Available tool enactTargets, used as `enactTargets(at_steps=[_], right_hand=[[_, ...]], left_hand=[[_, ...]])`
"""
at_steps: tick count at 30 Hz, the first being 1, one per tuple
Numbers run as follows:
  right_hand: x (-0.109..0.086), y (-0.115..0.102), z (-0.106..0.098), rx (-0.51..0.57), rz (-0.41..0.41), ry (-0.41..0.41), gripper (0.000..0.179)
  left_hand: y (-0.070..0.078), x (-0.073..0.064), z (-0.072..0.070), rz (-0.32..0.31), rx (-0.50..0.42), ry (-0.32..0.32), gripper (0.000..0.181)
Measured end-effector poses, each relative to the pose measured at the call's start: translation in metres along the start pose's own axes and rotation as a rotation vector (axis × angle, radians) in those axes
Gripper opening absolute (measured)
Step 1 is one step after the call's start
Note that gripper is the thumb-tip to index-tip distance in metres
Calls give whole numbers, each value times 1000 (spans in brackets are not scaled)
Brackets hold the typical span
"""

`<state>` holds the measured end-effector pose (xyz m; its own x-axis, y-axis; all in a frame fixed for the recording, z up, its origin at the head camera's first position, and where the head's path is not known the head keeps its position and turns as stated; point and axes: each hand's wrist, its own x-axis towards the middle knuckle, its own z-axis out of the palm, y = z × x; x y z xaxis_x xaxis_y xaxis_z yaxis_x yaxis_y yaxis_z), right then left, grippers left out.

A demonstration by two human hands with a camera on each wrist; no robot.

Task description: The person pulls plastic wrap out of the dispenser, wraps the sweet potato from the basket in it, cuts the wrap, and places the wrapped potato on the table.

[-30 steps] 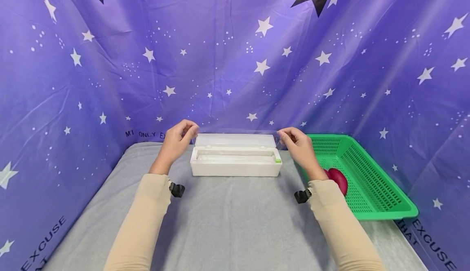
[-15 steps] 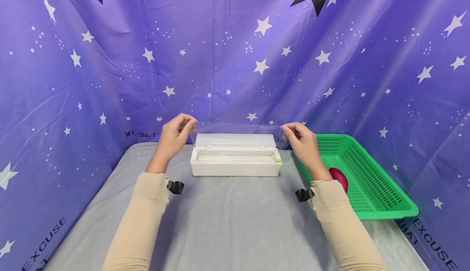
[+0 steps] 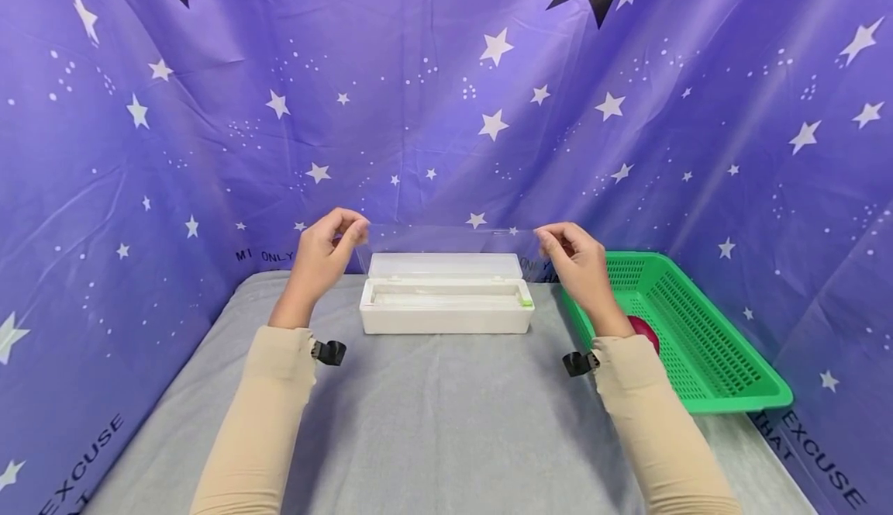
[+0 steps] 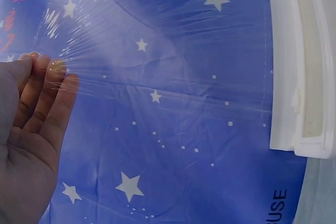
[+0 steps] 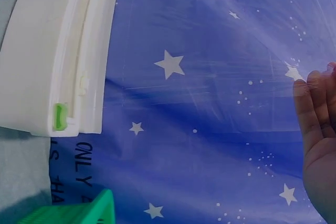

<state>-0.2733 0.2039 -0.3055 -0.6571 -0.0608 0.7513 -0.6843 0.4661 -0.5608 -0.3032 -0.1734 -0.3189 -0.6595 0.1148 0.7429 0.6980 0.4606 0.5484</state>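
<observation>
A clear sheet of plastic wrap [image 4: 173,72] stretches between my two hands, above and behind a white wrap dispenser box [image 3: 446,321]. My left hand [image 3: 324,251] pinches one corner of the film between thumb and fingers; creases fan out from that grip in the left wrist view. My right hand [image 3: 575,263] pinches the other corner. The box's translucent lid [image 3: 446,265] stands raised at the back, with the roll's trough showing in front of it. A small green slider [image 5: 61,117] sits at the box's right end. The film runs down toward the box.
A green perforated basket [image 3: 725,402] stands at the right, partly behind my right forearm. Inside it lies a dark red rounded object [image 3: 643,332], mostly hidden by the arm. Grey cloth [image 3: 432,422] covers the table, and a purple star-patterned curtain [image 3: 418,143] surrounds it.
Both hands have risen and moved slightly apart, drawing the plastic wrap higher above the box. The box and basket stay in place; my right arm now covers more of the red object.
</observation>
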Motion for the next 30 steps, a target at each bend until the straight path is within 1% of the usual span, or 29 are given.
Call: enactTargets(at_steps=[7, 13, 21, 25, 30], right_hand=[[6, -9, -2, -8, 5, 24, 13], [7, -14, -5, 1, 19, 16, 14], [7, -18, -9, 16, 24, 1, 15], [6, -19, -11, 30, 35, -9, 16], [1, -19, -15, 55, 36, -60, 15]], left_hand=[[6, 4, -4, 17, -28, 23, 17], [13, 5, -6, 33, -24, 44, 12], [18, 6, -10, 57, -27, 39, 14], [22, 4, -13, 56, -6, 32, 15], [24, -3, -15, 66, 2, 23, 13]])
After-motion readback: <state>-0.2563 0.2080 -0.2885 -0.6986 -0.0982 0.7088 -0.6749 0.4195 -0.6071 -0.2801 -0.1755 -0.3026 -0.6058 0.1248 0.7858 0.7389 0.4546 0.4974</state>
